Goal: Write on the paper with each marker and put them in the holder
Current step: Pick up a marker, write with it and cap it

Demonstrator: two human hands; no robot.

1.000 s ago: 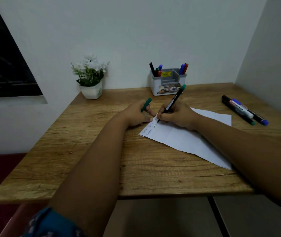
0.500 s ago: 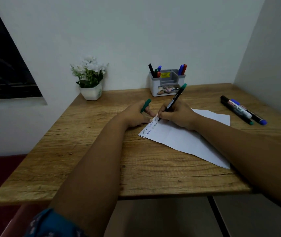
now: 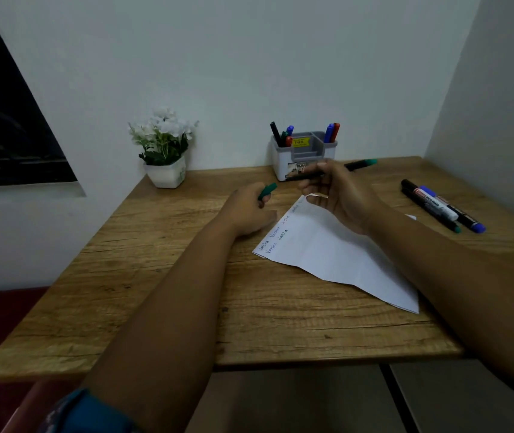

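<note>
A white sheet of paper (image 3: 337,254) lies on the wooden desk (image 3: 162,295), with several handwritten words along its left edge. My right hand (image 3: 340,198) is raised above the paper's far corner and pinches a black marker with a green end (image 3: 359,165), held nearly level, tip to the left. My left hand (image 3: 246,210) rests beside the paper's left edge and grips the green cap (image 3: 267,190). The white and grey holder (image 3: 302,154) stands at the back against the wall with several markers in it.
Three more markers (image 3: 443,207) lie side by side at the right of the desk. A white pot of white flowers (image 3: 165,151) stands at the back left. Walls close the desk at the back and right; a dark window is at the left.
My right hand has lifted the marker off the paper and turned it from upright writing to nearly level. My left hand has stayed by the paper with the cap.
</note>
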